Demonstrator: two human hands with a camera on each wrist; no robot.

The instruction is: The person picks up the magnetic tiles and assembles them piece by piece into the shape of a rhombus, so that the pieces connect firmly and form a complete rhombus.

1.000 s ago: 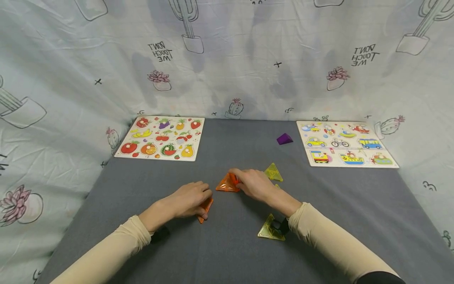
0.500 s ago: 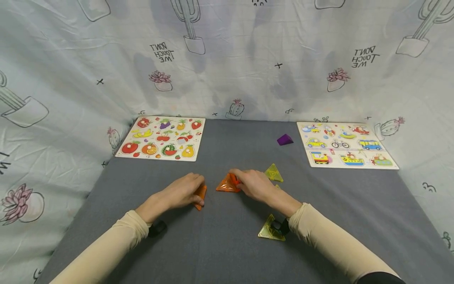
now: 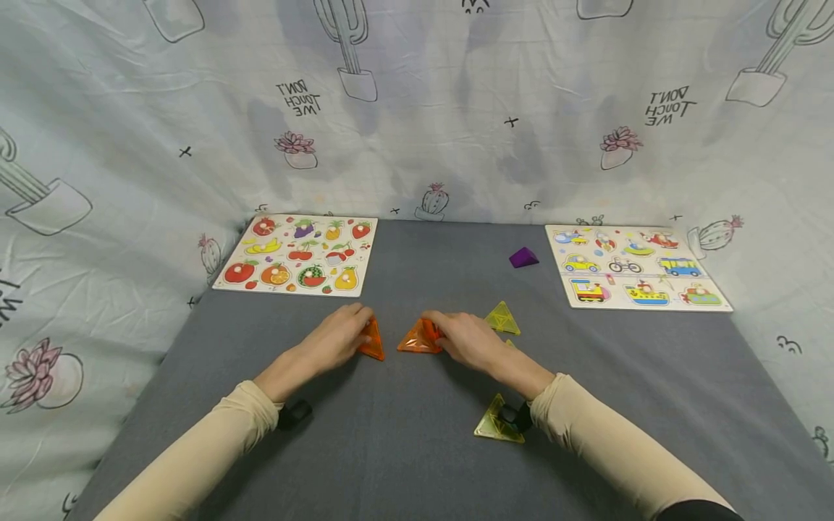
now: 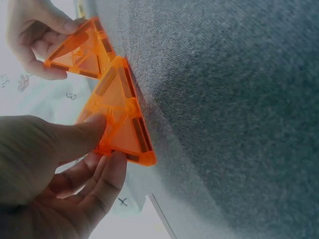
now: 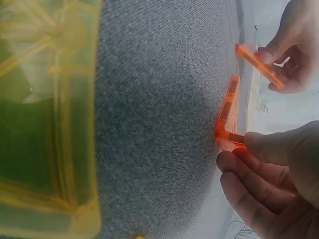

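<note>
My left hand (image 3: 334, 339) pinches an orange translucent triangular magnetic tile (image 3: 373, 341), which stands on edge, tilted, at mid-table. Thumb and fingers grip its side in the left wrist view, where the tile (image 4: 122, 112) shows its ribbed frame. To the right, my right hand (image 3: 470, 339) holds a second orange piece (image 3: 415, 339) between thumb and fingertips. From the right wrist this piece (image 5: 229, 107) looks like two triangular tiles meeting at an angle, partly hidden by fingers. A small gap separates the two hands' orange pieces in the head view.
Yellow triangular tiles lie beyond my right hand (image 3: 502, 318) and under my right wrist (image 3: 493, 425); another is mostly hidden by the forearm. A purple wedge-shaped piece (image 3: 523, 257) sits farther back. A fruit puzzle board (image 3: 296, 255) lies back left, a vehicle puzzle board (image 3: 635, 268) back right.
My left hand has moved forward, away from me, and turned its orange tile so that more of its face shows beside the right hand's piece. The right hand stays in place.
</note>
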